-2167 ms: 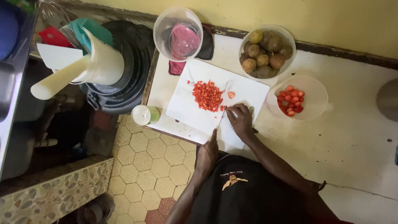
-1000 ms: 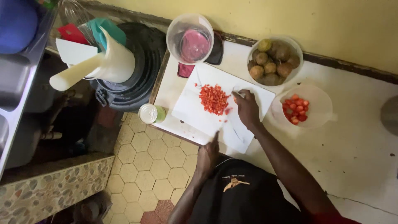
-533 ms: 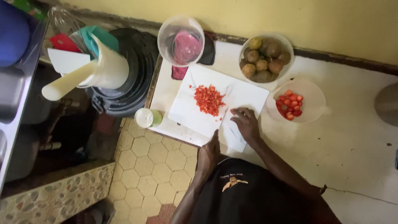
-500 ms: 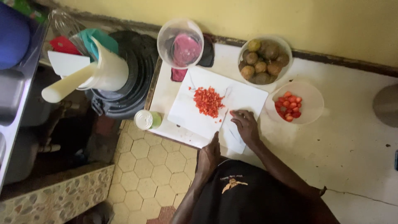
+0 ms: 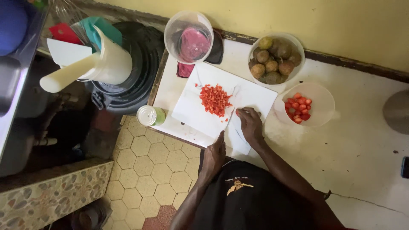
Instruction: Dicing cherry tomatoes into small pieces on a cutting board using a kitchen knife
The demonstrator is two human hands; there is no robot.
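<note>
While the left hand (image 5: 214, 154) rests curled at the near edge of the white cutting board (image 5: 200, 111), its fingers folded against the board's rim and holding nothing that shows, the right hand (image 5: 251, 125) lies on the board at about four o'clock from the heap of chopped red pieces (image 5: 215, 99). The right fingers are drawn together, their tips pressed down on one small red piece (image 5: 237, 113); whether a knife is in that hand, I cannot tell. The heap sits near the middle of the board, with a few loose bits scattered toward five o'clock.

At three o'clock from the board stands a clear bowl of whole small red fruit (image 5: 298, 108), just beside the board's corner. At one o'clock is a second bowl of brownish-green round fruit (image 5: 275, 59). At twelve o'clock a clear plastic tub (image 5: 188, 37) stands with something pink inside. At nine o'clock, off the counter's (image 5: 366, 145) edge, is a small green-sided jar with a metal lid (image 5: 150, 115), and beyond it a white jug (image 5: 102, 66) against a black round bin (image 5: 140, 64).
</note>
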